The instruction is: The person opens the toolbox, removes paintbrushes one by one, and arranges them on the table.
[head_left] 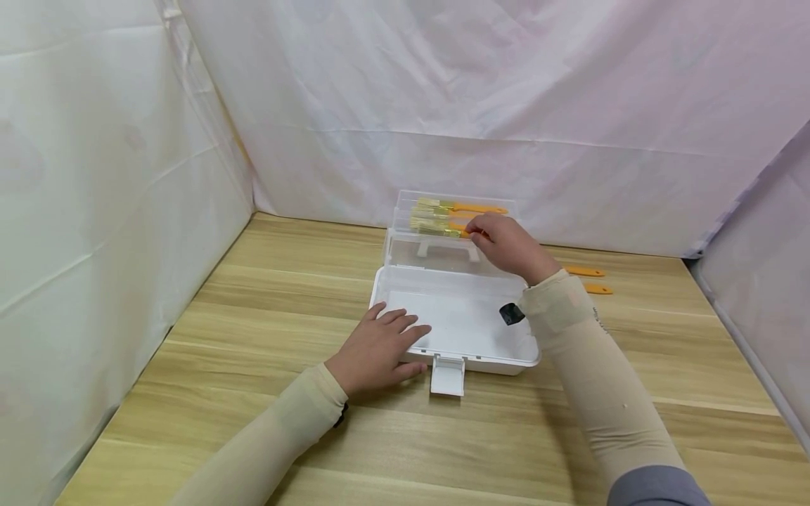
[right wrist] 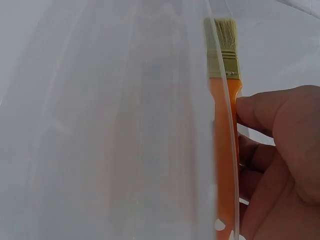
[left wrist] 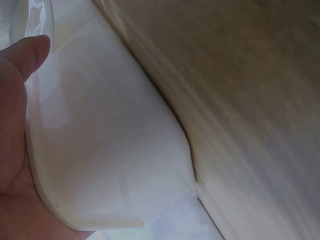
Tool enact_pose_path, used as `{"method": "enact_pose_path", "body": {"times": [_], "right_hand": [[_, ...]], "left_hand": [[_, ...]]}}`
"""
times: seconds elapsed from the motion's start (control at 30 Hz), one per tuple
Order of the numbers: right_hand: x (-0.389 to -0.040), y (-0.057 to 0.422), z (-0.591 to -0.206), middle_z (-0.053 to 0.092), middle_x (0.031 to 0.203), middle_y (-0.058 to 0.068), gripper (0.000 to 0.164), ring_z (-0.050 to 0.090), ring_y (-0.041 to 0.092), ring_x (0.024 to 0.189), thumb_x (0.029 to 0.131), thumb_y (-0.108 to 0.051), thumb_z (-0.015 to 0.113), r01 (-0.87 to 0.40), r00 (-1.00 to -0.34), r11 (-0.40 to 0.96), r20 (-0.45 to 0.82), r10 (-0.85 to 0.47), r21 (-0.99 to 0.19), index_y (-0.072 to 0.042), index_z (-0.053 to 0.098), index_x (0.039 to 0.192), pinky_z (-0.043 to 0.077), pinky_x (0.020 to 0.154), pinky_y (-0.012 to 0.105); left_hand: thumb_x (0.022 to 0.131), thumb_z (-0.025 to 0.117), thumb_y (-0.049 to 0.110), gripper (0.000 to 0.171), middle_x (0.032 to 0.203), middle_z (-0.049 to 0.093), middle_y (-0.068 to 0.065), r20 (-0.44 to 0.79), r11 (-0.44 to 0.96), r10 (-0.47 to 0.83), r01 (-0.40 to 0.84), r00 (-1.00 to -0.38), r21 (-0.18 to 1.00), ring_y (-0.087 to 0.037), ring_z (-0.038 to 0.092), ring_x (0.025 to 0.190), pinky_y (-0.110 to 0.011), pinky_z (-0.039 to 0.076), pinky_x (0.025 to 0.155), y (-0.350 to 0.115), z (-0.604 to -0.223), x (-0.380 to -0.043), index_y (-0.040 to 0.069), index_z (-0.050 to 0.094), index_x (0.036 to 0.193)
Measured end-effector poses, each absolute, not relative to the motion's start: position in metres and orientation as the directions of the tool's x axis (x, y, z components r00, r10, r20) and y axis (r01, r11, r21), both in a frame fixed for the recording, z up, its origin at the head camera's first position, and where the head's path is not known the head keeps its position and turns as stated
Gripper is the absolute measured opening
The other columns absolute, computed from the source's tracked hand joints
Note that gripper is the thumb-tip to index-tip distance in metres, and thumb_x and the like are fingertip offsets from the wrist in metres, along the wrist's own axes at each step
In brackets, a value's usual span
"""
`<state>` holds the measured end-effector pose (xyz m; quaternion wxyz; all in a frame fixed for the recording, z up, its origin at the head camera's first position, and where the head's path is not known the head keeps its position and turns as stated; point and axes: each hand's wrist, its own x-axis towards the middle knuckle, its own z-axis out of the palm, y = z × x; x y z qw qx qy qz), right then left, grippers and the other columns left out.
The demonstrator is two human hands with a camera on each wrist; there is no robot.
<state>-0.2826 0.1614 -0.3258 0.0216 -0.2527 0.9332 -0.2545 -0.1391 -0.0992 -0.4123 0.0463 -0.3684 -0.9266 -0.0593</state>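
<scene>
A: State of the hands?

B: Apart from each other. Right hand pinches the orange handle of a paintbrush with thumb and fingers. Left hand lies with fingers extended at the front left rim of a white box.

A: Position of the held paintbrush?

B: At the clear lid, nearest the box of the brushes grouped there; bristles left, handle right. Right wrist view: part of it is seen through clear plastic. Exact brush count, cannot tell; they overlap.

A: Surroundings?

B: Box on the bench, lid laid back, front latch folded outward. Two orange handles on the bench at right, partly hidden by the right forearm. Small black object beside the right sleeve; whether attached, cannot tell.
</scene>
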Motion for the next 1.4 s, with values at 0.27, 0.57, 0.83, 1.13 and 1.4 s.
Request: {"method": "enact_pose_path", "body": {"times": [0.27,0.57,0.83,1.13,1.4], "right_hand": [[-0.2822,0.1612,-0.3276,0.068,0.103,0.013,0.015,0.055,0.025,0.076,0.102,-0.013,0.056,-0.446,-0.882,0.75,0.098,-0.461,-0.489,-0.005,0.066,0.11,0.047,0.073,0.04],[-0.2808,0.1604,-0.3277,0.066,0.098,0.01,0.013,0.055,0.025,0.078,0.1,-0.013,0.061,-0.449,-0.882,0.749,0.107,-0.459,-0.487,-0.007,0.065,0.11,0.047,0.074,0.041],[-0.2832,0.1606,-0.3291,0.067,0.111,0.014,0.026,0.06,0.028,0.093,0.098,-0.013,0.063,-0.437,-0.888,0.768,0.09,-0.451,-0.468,-0.003,0.067,0.122,0.05,0.086,0.046],[-0.2816,0.1618,-0.3274,0.065,0.115,0.015,0.022,0.06,0.03,0.099,0.096,-0.01,0.065,-0.44,-0.885,0.751,0.096,-0.456,-0.492,0.0,0.066,0.117,0.049,0.09,0.048],[-0.2781,0.1616,-0.3227,0.06,0.112,0.014,0.02,0.057,0.03,0.097,0.094,-0.007,0.067,-0.435,-0.886,0.738,0.098,-0.453,-0.516,0.0,0.065,0.113,0.049,0.089,0.046]], "left_hand": [[0.095,0.056,0.057,0.059,0.137,0.059,-0.007,0.125,0.724,0.677,0.687,-0.726,0.069,-0.027,0.049,0.132,-0.055,0.028,0.111,-0.0995,-0.4119,-0.1391,0.021,0.055,0.141],[0.095,0.056,0.057,0.059,0.136,0.06,-0.007,0.13,0.72,0.68,0.691,-0.721,0.062,-0.027,0.05,0.131,-0.055,0.029,0.11,-0.1,-0.4114,-0.1385,0.02,0.056,0.141],[0.095,0.056,0.057,0.059,0.135,0.06,-0.007,0.135,0.719,0.682,0.693,-0.719,0.06,-0.027,0.05,0.131,-0.055,0.029,0.11,-0.0999,-0.412,-0.1385,0.021,0.055,0.141],[0.094,0.057,0.057,0.059,0.135,0.061,-0.007,0.15,0.716,0.682,0.695,-0.716,0.063,-0.027,0.051,0.13,-0.055,0.029,0.11,-0.1002,-0.4126,-0.1386,0.02,0.056,0.14],[0.094,0.057,0.057,0.059,0.134,0.061,-0.006,0.152,0.717,0.682,0.695,-0.716,0.056,-0.027,0.051,0.129,-0.055,0.029,0.11,-0.1015,-0.4135,-0.1388,0.02,0.056,0.14]]}}
